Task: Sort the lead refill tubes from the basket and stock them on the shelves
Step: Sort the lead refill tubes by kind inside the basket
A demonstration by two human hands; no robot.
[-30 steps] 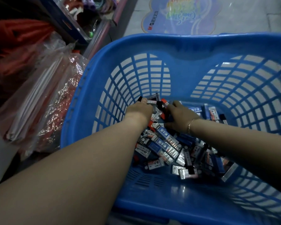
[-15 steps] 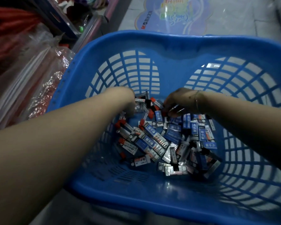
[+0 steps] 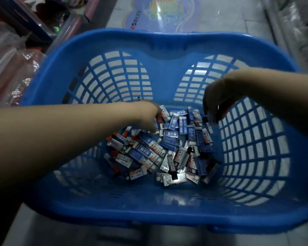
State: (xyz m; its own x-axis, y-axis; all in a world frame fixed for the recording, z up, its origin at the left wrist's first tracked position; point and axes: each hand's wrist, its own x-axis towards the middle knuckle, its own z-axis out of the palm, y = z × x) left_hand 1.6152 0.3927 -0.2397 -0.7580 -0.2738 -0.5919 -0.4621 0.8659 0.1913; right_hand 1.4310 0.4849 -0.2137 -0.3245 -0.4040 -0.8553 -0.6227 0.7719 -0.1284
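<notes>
While left hand (image 3: 148, 116) digs tubes (image 3: 167, 148), right hand (image 3: 215, 102) hovers curled.

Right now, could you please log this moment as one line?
left hand: in tube pile | right hand: above pile, blurred | blue basket: unsorted

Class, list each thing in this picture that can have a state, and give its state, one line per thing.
Blue basket: upright, open-topped, part filled.
Lead refill tubes: loose heap on the basket floor, unsorted.
Left hand: down in the heap, fingers among the tubes; grip unclear.
Right hand: raised above the heap, fingers curled down; blurred.
</notes>
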